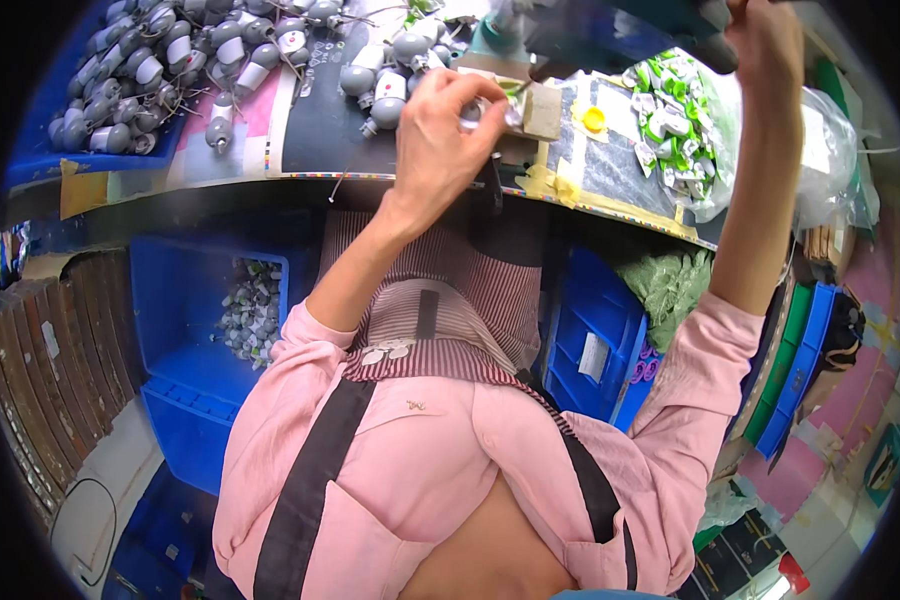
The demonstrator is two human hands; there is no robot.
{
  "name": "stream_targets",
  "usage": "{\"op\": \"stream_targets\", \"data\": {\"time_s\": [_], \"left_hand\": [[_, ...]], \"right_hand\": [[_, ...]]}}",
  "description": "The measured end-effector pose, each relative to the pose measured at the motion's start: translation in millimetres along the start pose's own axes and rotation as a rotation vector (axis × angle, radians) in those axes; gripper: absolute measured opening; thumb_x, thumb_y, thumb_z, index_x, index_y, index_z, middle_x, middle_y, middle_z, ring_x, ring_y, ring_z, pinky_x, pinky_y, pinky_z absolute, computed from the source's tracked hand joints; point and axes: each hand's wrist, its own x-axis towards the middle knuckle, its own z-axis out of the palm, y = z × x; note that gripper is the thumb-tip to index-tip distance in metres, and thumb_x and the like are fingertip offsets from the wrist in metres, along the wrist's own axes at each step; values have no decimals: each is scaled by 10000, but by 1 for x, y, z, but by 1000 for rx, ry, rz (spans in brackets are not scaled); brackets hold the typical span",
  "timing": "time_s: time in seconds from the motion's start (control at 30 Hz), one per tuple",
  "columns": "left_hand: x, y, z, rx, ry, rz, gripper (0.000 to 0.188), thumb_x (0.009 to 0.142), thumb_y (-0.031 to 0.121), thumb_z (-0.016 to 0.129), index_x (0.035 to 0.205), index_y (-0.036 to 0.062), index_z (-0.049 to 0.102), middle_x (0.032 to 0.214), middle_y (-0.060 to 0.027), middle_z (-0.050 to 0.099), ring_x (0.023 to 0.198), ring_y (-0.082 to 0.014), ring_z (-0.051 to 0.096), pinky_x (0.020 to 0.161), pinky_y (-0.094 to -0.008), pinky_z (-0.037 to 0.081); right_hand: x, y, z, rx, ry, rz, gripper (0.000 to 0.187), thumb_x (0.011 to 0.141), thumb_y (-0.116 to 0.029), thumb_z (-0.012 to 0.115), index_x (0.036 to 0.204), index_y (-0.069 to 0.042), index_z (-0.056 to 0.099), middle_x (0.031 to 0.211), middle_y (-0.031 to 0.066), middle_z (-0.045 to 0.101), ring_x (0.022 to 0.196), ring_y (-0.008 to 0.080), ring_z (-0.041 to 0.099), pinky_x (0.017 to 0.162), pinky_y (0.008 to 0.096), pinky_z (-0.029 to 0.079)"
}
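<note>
My left hand [444, 135] is at the bench's front, thumb and fingers closed in a pinch around a small piece mostly hidden by the fingers. It is beside a small tan block [542, 112]. Just left of the hand stand several grey-and-white bulb-shaped parts [389, 98] with thin wires. My right hand [768, 45] is raised at the top right, fingers curled shut at the end of a dark, blurred machine [625, 35]. What it grips is cut off by the upper edge.
A blue tray [30, 150] heaped with grey-and-white parts fills the far left. Green-and-white pieces [675, 125] are piled right of a yellow round piece [594, 119], near a clear plastic bag [830, 165]. Below the bench are blue bins [185, 345] and a blue crate [595, 320].
</note>
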Motion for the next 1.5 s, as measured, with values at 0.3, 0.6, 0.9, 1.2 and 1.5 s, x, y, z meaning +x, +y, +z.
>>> {"op": "stream_targets", "data": {"time_s": [0.3,0.6,0.9,1.2,1.5], "left_hand": [[34,-26,-76,195,367,14,138,895,110,718,964,-9,726,819,-74,736,764,-119,677,713,-268,516],[129,-61,-92,1174,-43,-126,297,908,59,548,1165,-7,683,1155,-159,686,1167,-320,626,975,-471,513],[153,-157,-137,1001,396,100,324,839,337,658,992,53,688,989,-213,668,991,-415,619,867,-518,517],[90,-81,-141,-392,786,92,208,902,122,768,993,54,593,844,17,596,703,-63,546,630,-207,447],[41,-4,-80,-1005,-214,-395,314,986,183,651,1248,28,580,1018,-171,688,750,-217,673,654,-327,555]], "right_hand": [[16,207,-142,-2652,787,-634,223,917,-159,678,1018,33,624,932,237,675,846,441,649,761,501,524],[21,215,-156,-2809,1068,-320,294,922,-149,647,1052,108,588,1072,289,622,963,451,637,833,494,536],[37,237,-114,-2477,1067,-543,292,870,-176,764,1068,8,653,969,185,694,913,349,688,810,425,546],[-1,312,-106,-1839,621,-851,201,957,-68,715,1122,42,679,1024,65,670,835,105,665,760,228,543],[27,361,-110,-2296,421,-1154,189,880,-3,757,1061,-28,712,978,102,641,855,184,625,714,296,513]]}}
